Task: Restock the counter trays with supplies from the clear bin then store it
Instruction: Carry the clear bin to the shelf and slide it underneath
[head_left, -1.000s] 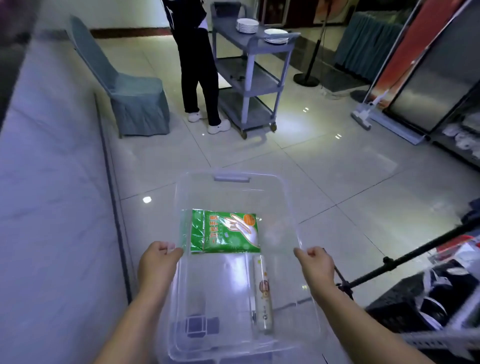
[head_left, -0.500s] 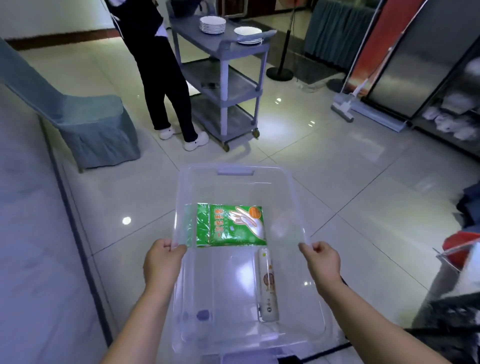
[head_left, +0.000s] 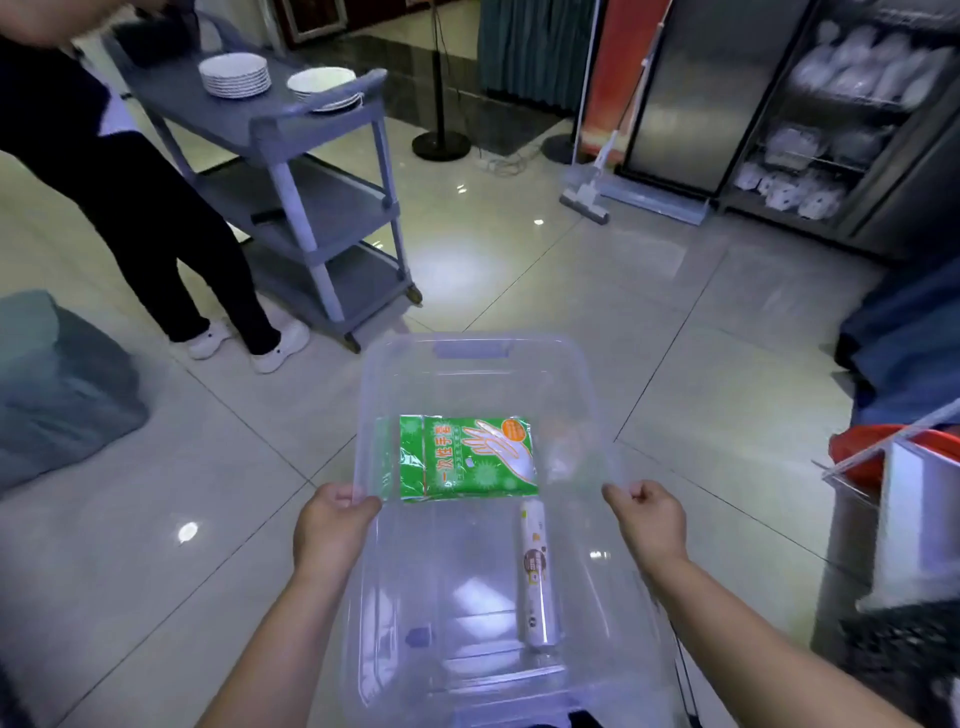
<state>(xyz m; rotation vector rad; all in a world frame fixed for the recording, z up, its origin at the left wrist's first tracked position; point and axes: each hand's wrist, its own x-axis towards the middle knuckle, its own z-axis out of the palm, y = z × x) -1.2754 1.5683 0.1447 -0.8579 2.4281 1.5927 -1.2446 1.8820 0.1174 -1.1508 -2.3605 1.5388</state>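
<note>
Collision looks like the main risk: the clear bin (head_left: 475, 519) is carried at waist height over a glossy tiled floor (head_left: 649, 322), with a grey service cart (head_left: 311, 171) bearing stacked white plates (head_left: 235, 75) to the far left and a second person (head_left: 130, 197) standing at it. On the near right a red-rimmed container (head_left: 883, 447) juts toward the path. A swing of the bin toward either side could clip them, and the shiny tiles may be slippery.

Inside, a green pack of disposable gloves (head_left: 467, 457) lies flat in the middle, and a plastic-wrap roll (head_left: 537, 571) lies lengthwise toward the near right. Both are loose, so a tilt would send them sliding.

Left hand (head_left: 332, 530) is curled over the bin's left rim, right hand (head_left: 649, 519) closed on the right rim, both forearms reaching forward and roughly level. No counter trays are in sight, so I judge this as carrying, probably toward storage.
</note>
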